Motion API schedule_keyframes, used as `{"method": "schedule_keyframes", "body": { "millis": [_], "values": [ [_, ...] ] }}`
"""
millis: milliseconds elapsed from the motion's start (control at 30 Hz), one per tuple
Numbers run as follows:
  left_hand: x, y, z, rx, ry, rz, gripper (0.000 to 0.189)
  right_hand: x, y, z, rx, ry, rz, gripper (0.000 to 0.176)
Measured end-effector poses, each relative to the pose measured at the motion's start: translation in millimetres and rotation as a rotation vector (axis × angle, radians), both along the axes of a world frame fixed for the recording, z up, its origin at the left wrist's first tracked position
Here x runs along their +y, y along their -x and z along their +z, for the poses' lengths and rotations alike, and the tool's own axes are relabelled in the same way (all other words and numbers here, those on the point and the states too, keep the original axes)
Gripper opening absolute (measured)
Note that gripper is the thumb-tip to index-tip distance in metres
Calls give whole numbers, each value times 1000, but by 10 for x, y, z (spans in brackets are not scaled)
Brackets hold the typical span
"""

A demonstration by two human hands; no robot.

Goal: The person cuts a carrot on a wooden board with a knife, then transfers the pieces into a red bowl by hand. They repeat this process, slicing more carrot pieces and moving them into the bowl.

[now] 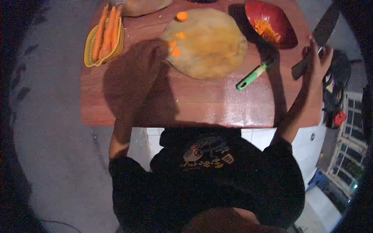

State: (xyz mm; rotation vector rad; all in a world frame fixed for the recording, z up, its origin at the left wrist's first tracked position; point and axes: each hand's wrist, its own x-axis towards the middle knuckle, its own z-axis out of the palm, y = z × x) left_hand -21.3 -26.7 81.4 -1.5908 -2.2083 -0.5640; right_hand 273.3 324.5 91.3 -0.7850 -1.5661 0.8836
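Observation:
My right hand (321, 61) is at the table's right side, closed around a large knife (327, 27). The dark blade points up and right, and its handle end shows below my fingers. Near the left edge of the round wooden board (211, 46), my left hand (152, 55) is in deep shadow, its fingers hard to make out. Small carrot pieces (176, 52) lie at the board's left edge, and a thicker carrot piece (182, 16) sits at its upper left. A green-handled tool (251, 77) rests at the board's lower right.
Several whole carrots (105, 35) lie in a yellow basket (89, 48) at the left. A red bowl (288, 33) with shredded carrot (267, 31) stands at the upper right. Part of another round object (142, 7) shows at the top. A black bag (337, 79) is beside the table's right edge.

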Motion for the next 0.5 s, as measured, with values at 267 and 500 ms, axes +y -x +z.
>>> {"method": "schedule_keyframes", "body": {
  "millis": [267, 500],
  "values": [
    [306, 278, -1063, -124, -162, 254, 24, -358, 223, 49, -18, 74, 121, 42],
    [388, 316, -973, -446, -211, -87, 19, -402, 320, 0, -246, -68, 129, 35]
  ]
}}
